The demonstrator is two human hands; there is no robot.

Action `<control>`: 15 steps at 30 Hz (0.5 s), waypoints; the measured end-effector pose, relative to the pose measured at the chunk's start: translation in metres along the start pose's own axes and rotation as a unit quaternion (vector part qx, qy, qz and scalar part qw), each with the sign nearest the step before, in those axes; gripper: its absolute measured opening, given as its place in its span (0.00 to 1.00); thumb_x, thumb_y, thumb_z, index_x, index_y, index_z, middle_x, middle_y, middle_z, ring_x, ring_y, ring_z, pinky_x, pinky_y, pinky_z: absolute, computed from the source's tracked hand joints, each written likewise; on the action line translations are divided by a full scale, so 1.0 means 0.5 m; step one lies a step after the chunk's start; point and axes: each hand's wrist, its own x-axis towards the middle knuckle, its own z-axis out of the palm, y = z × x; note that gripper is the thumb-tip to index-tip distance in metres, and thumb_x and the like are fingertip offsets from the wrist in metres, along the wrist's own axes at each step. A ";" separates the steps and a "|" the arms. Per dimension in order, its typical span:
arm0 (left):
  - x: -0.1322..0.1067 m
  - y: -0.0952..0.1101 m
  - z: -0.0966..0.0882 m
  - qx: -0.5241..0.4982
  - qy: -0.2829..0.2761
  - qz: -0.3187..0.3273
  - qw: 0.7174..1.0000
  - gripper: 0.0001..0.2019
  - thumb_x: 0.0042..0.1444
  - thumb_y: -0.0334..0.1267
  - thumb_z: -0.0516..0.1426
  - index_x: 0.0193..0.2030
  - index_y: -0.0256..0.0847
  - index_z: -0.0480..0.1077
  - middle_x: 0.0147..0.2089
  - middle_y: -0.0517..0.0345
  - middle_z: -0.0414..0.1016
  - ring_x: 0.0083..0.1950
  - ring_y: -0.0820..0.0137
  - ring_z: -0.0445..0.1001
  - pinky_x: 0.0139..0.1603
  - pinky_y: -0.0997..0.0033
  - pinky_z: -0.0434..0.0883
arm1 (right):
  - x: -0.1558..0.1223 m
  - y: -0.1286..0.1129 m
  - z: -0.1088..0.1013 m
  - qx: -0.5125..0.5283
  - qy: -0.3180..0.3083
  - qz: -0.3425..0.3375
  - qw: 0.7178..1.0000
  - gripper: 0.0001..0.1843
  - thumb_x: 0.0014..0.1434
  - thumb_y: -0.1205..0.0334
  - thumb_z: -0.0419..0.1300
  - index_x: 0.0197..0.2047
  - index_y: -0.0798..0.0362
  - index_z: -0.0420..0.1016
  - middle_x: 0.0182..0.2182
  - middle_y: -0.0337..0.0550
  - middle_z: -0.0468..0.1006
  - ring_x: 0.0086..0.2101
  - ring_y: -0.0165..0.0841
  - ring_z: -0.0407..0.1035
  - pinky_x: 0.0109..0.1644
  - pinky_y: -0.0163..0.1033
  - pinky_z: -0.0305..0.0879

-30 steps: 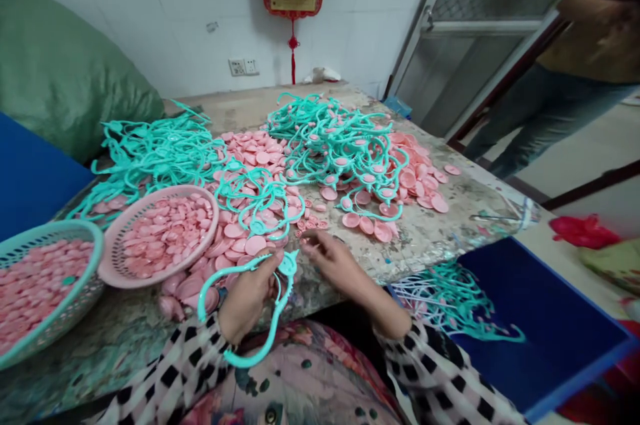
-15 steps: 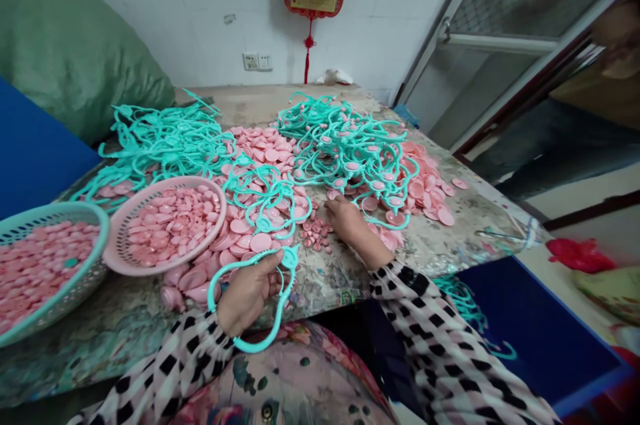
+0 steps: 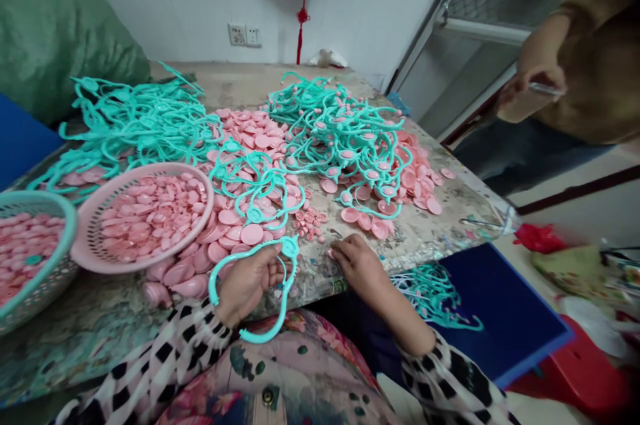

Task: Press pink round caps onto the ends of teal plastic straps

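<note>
Held near the table's front edge, a turquoise toy stethoscope frame (image 3: 273,330) has curved arms and a round disc. My left hand (image 3: 245,284) is closed on it, thumb close to the disc. My right hand (image 3: 361,270) pinches a small pink plastic cap (image 3: 331,253), mostly hidden by the fingertips, to the right of the frame. Just beyond lies a little cluster of small pink caps (image 3: 309,222). Several loose turquoise frames (image 3: 255,214) rest on pink discs (image 3: 251,234) behind my left hand.
A pink basket (image 3: 83,232) and a turquoise basket (image 3: 70,238) hold pink parts on the left. Behind are a heap of plain frames (image 3: 135,118) and a heap with pink pieces fitted (image 3: 340,135). A blue bin (image 3: 515,318) stands low right; another person's hand (image 3: 543,68) holds a phone-like object.
My right hand has drawn back from the small pink caps toward the table's front edge, a cap in its fingers. My left hand keeps the frame. The view has tilted down.
</note>
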 end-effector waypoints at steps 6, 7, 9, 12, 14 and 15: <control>-0.002 -0.003 -0.010 0.010 0.027 0.037 0.999 0.13 0.48 0.44 0.63 0.29 0.37 0.65 0.24 0.61 0.71 0.30 0.71 0.72 0.31 0.75 0.68 | 0.015 -0.029 -0.013 -0.012 -0.054 -0.039 0.998 0.13 0.62 0.67 0.50 0.41 0.55 0.76 0.33 0.48 0.70 0.33 0.35 0.67 0.40 0.41 0.65; -0.001 -0.005 -0.011 0.015 0.029 0.042 0.999 0.14 0.48 0.45 0.63 0.29 0.37 0.66 0.25 0.60 0.71 0.31 0.70 0.73 0.32 0.74 0.69 | 0.018 -0.038 -0.015 0.027 -0.038 -0.039 0.998 0.12 0.61 0.66 0.52 0.41 0.55 0.76 0.33 0.48 0.71 0.33 0.35 0.67 0.40 0.41 0.65; 0.001 -0.008 -0.011 0.036 0.027 0.056 0.997 0.14 0.48 0.46 0.62 0.31 0.37 0.68 0.29 0.57 0.74 0.34 0.68 0.74 0.35 0.72 0.70 | 0.025 -0.065 -0.019 0.154 0.003 -0.038 0.987 0.09 0.60 0.64 0.55 0.42 0.53 0.75 0.33 0.46 0.72 0.33 0.35 0.68 0.40 0.41 0.65; -0.003 -0.006 -0.003 0.089 0.022 0.102 0.991 0.13 0.53 0.47 0.58 0.37 0.38 0.71 0.38 0.54 0.76 0.39 0.66 0.75 0.40 0.69 0.71 | 0.033 -0.121 -0.023 0.347 0.061 -0.046 0.935 0.07 0.59 0.61 0.59 0.42 0.49 0.74 0.35 0.43 0.73 0.35 0.34 0.69 0.39 0.40 0.67; -0.009 -0.001 0.004 0.131 0.032 0.135 0.982 0.13 0.56 0.46 0.55 0.40 0.39 0.71 0.40 0.54 0.76 0.40 0.66 0.75 0.41 0.69 0.72 | 0.037 -0.154 -0.022 0.365 0.098 -0.075 0.923 0.07 0.60 0.62 0.59 0.42 0.48 0.74 0.36 0.43 0.74 0.36 0.34 0.70 0.41 0.41 0.68; -0.013 0.002 0.007 0.150 0.040 0.148 0.977 0.12 0.56 0.46 0.55 0.39 0.40 0.72 0.39 0.55 0.76 0.40 0.65 0.74 0.40 0.69 0.72 | 0.038 -0.167 -0.020 0.347 0.112 -0.095 0.926 0.07 0.60 0.63 0.58 0.42 0.48 0.74 0.36 0.43 0.75 0.37 0.34 0.70 0.42 0.41 0.67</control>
